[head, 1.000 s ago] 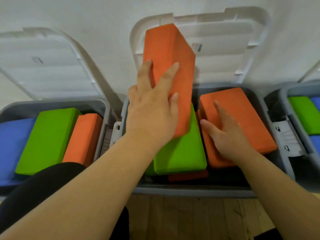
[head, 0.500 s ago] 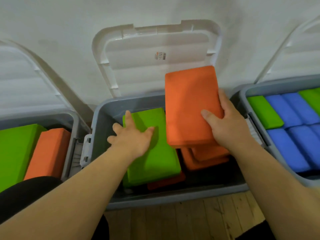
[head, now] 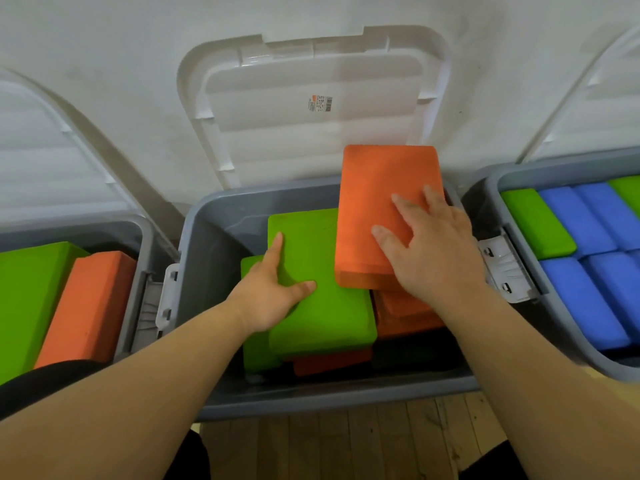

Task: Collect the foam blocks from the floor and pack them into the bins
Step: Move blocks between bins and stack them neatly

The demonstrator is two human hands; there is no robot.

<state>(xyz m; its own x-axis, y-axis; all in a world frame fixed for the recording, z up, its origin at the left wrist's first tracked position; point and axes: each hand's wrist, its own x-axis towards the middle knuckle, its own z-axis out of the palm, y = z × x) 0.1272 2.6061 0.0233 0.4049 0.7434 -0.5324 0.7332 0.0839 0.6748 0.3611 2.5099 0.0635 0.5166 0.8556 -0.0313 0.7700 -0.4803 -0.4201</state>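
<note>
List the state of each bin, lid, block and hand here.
Middle bin: open, part filled.
Lid: up against the wall.
Top orange block: tilted, far end over the back rim.
Green block: lying flat.
Left hand: open, on the green block.
Right hand: open, on the top orange block.
Left bin: open.
Right bin: open, nearly full.

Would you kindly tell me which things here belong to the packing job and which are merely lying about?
In the job: orange foam block under the right hand; green foam block under the left hand; grey plastic middle bin.
Lying about: propped-open white plastic lid; wooden floor.
</note>
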